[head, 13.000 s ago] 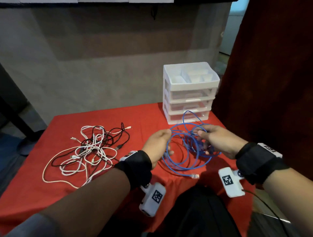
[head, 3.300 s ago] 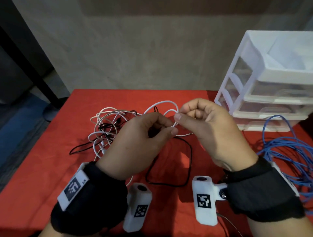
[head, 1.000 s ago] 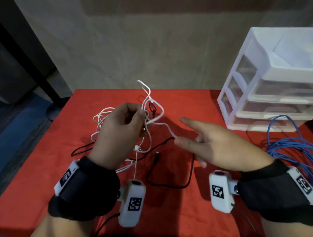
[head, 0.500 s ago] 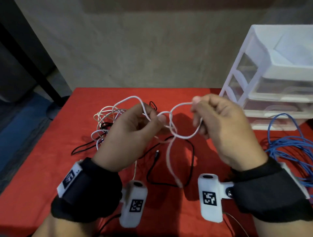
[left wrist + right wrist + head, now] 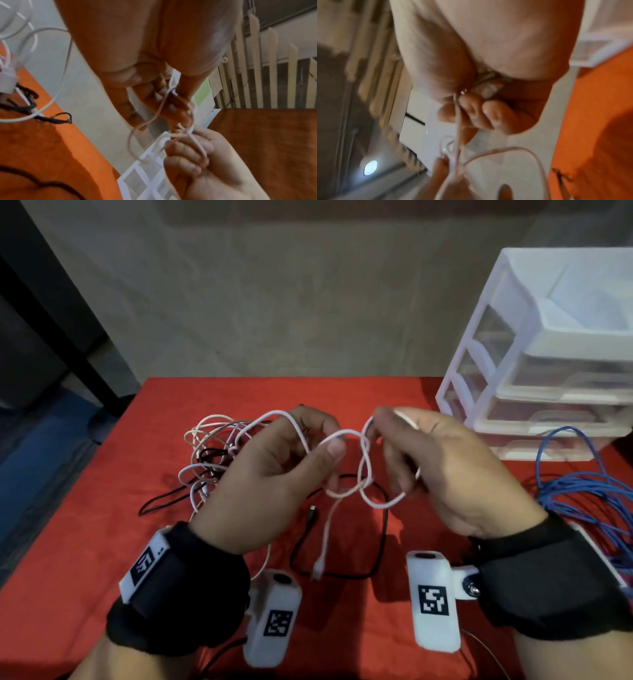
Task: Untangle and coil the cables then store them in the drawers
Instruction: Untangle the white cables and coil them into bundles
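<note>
Head view: one white cable [image 5: 346,436] knotted in mid-air between left hand [image 5: 270,477] and right hand [image 5: 445,470], pinched by both, above the red tabletop [image 5: 68,542]; one three-drawer unit [image 5: 548,364] at far right corner.

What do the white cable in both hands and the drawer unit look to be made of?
Thin white cable: smooth, flexible rubbery or plastic sheath, since it bends into soft loops. White three-drawer unit: rigid plastic, opaque white frame with translucent, slightly glossy drawer fronts. Neither material is certain by look alone.
</note>
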`<state>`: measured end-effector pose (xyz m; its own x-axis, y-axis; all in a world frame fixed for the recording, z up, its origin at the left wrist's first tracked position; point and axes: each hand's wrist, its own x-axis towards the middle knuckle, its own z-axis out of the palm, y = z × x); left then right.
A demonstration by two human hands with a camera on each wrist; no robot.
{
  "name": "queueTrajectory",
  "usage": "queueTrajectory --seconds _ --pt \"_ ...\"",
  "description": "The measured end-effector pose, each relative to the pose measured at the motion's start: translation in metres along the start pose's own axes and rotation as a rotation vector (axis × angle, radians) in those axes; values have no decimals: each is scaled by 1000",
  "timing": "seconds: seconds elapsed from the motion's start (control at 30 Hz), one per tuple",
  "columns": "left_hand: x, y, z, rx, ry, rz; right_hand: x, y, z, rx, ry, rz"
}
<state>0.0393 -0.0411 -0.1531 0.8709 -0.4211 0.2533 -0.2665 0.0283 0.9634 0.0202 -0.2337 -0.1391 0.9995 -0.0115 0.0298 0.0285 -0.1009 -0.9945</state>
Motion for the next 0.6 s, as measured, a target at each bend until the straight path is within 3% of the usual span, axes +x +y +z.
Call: queueTrajectory --seconds 0.13,0.3,0.47,0.53,0.6 --pt "0 -3 0 52 68 -57 10 -3 -21 499 172 62" --pt "6 -4 -10 38 144 -108 14 4 -30 753 205 -28" --pt "11 -10 -17 -121 236 -220 16 6 -20 673 287 -121" --pt "11 -11 -13 -146 216 -233 16 7 -16 557 298 -160" --pt "8 -11 -6 -150 142 -222 13 7 -12 491 206 -164"
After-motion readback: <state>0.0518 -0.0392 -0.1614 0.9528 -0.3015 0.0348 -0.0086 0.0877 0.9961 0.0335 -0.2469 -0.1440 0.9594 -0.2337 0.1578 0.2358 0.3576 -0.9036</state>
